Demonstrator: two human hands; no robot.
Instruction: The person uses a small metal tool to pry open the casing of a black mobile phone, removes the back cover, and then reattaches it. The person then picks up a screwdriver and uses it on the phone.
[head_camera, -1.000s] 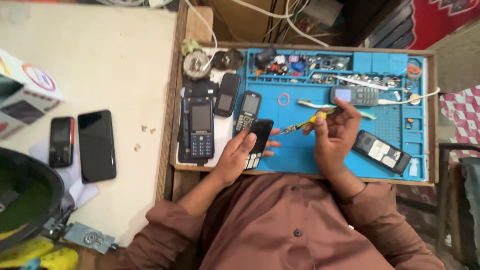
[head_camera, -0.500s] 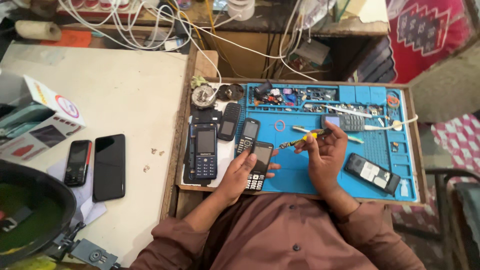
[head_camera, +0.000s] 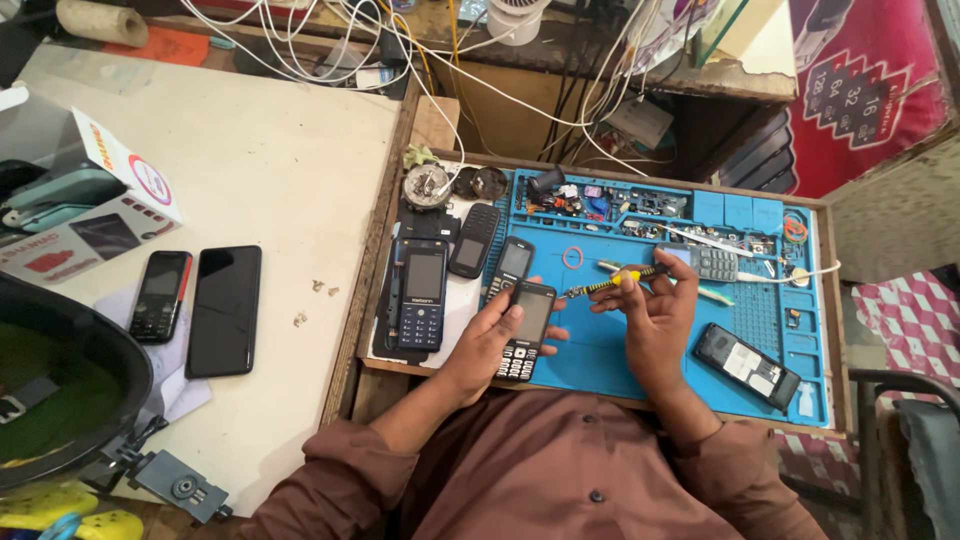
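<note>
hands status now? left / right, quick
Left hand: closed on a black keypad phone, pressing it to the blue mat.
Right hand: closed on a yellow-handled screwdriver.

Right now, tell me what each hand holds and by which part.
The left hand holds a black keypad phone by its lower body and side edge. The right hand holds a yellow-handled screwdriver by its handle, tip toward the phone.

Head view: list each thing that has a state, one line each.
Left hand: gripping the black keypad phone, screen dark.
Right hand: holding the yellow screwdriver, tip toward that phone.
Blue keypad phone: face up, screen dark.
Open phone: back cover off.
Black smartphone: screen off.
</note>
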